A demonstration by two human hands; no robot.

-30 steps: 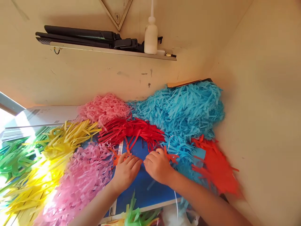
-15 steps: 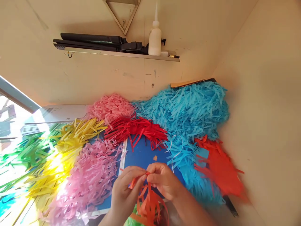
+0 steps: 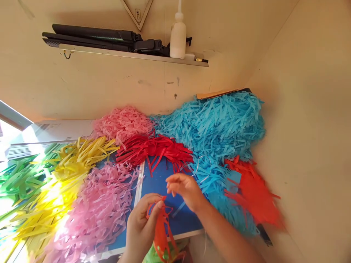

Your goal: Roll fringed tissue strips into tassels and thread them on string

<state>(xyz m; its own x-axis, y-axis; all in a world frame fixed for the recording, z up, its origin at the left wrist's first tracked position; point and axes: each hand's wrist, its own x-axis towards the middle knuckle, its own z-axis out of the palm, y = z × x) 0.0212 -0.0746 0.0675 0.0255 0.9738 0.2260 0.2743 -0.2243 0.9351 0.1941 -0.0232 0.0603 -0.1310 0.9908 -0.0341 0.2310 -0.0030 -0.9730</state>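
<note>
My left hand (image 3: 145, 219) pinches the top of an orange paper tassel (image 3: 162, 232) between thumb and fingers, and its cut strips hang down below. My right hand (image 3: 186, 190) is just to the right, apart from the tassel, with fingers loosely bent and nothing visible in them. Beneath both hands is a blue board (image 3: 156, 182) with white border lines. A looped white string (image 3: 204, 159) lies on the light-blue paper fringe (image 3: 222, 128) beyond my right hand. Under the tassel, something green (image 3: 152, 254) is partly hidden.
Around the board lie red fringe (image 3: 156, 149), pink fringe (image 3: 123, 124), lilac fringe (image 3: 101, 197), yellow fringe (image 3: 63, 182), green fringe (image 3: 24, 179) and orange-red fringed paper (image 3: 255, 197). A wall shelf (image 3: 109, 53) holds a white bottle (image 3: 178, 38) and black tools (image 3: 93, 34).
My right hand has let go of the tassel's top and moved up and right. My left hand keeps its pinch, a little further left. The camera view has shifted slightly.
</note>
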